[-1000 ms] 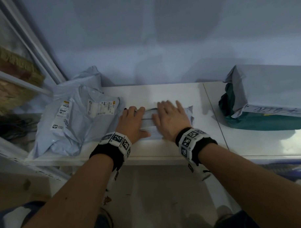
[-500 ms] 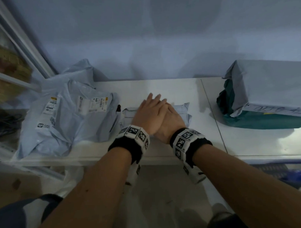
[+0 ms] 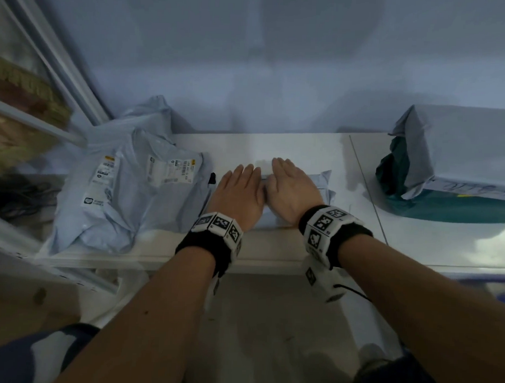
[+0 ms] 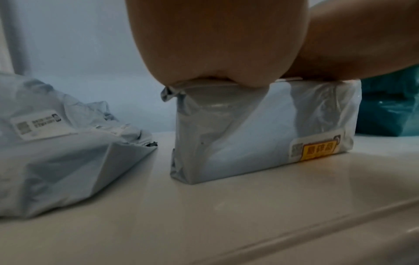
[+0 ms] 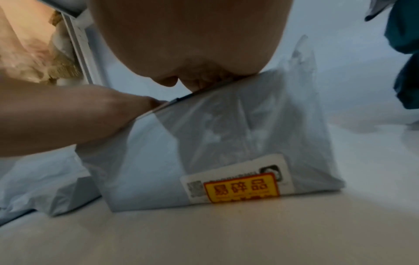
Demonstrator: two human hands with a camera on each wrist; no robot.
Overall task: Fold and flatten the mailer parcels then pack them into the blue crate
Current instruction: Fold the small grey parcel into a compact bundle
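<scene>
A small pale grey mailer parcel (image 3: 323, 188) lies folded on the white table (image 3: 290, 146), near its front edge. Both my hands lie flat on top of it, side by side, fingers straight and pointing away from me. My left hand (image 3: 240, 188) covers its left half, my right hand (image 3: 288, 184) its middle. In the wrist views the parcel (image 4: 260, 136) (image 5: 226, 139) shows a white label with a yellow and red sticker on its near side. The palms press down on its top edge.
A pile of loose grey mailers (image 3: 125, 187) with shipping labels lies at the table's left end. A large box (image 3: 458, 158) wrapped in grey and dark green plastic sits at the right. A metal shelf frame (image 3: 44, 58) stands at the far left. A wall rises behind the table.
A second ago my left hand gripped the parcel's left end. Then it lay over my right hand. Now both hands lie flat side by side on the parcel.
</scene>
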